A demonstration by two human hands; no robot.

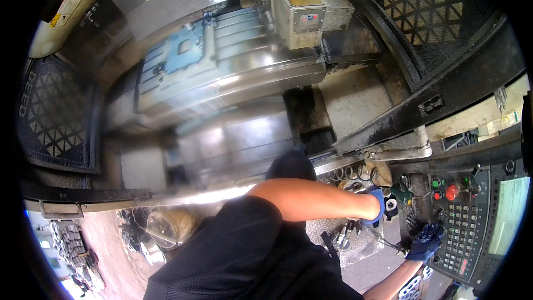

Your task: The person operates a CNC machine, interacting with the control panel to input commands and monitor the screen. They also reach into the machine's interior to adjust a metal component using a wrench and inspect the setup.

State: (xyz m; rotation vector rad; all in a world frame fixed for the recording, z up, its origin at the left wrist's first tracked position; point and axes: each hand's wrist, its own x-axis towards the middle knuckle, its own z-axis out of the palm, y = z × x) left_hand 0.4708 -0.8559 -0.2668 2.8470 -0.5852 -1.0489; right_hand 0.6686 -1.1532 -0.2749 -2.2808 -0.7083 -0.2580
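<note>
My left arm reaches across to the right, and my left hand, in a blue glove, is beside a small black object with a pale round face. Its fingers are mostly hidden, so whether it grips that object I cannot tell. Lower down, my right hand, in a blue glove with dark fingers, rests at the left edge of a machine control panel. The fingers are stretched toward its keys. The panel carries a red push button, a green button and a lit screen.
Ahead lies the machine's inside, with a slotted metal table, a light-blue plate on it and a boxy unit. Mesh-patterned door windows flank it. Metal tools lie on a tray below my left hand, near a coiled hose.
</note>
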